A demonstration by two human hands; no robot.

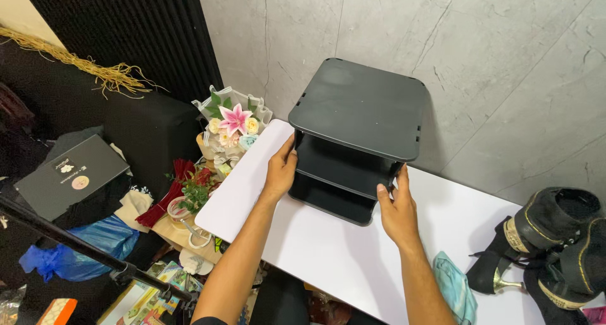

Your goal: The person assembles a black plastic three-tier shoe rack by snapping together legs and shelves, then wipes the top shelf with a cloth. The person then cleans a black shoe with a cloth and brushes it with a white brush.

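Left of the fingers, flat black box with round pale label [71, 172]; left hand [279, 171] and right hand [396, 211] fingers clamped on black shelf unit [360, 132] atop white surface [341, 249].

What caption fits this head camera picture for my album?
Left hand and right hand grip the sides of a black shelf on a white table.

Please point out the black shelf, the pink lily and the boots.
shelf [363, 104], head view, on its top board.
lily [235, 118], head view, on the petals.
boots [555, 221], head view, on the nearer boot's shaft.
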